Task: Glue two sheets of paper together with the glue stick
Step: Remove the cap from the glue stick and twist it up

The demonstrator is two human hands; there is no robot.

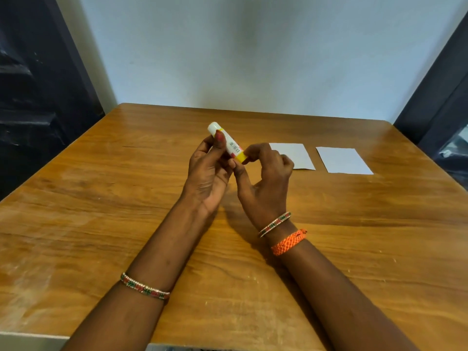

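A white glue stick [229, 143] with a yellow base and a white cap is held up above the middle of the wooden table [101, 198], tilted with the cap up and to the left. My left hand [207, 173] grips its body with thumb and fingers. My right hand [266, 178] pinches the yellow base end between thumb and fingertips. Two white sheets of paper lie flat side by side at the far right of the table: the left sheet [296, 153], partly hidden by my right hand, and the right sheet [344, 160].
A pale wall [253, 59] stands behind the table's far edge. Dark plastic-covered things stand at the left [38, 97] and right [445, 110] sides. The table's near edge runs along the bottom of the view.
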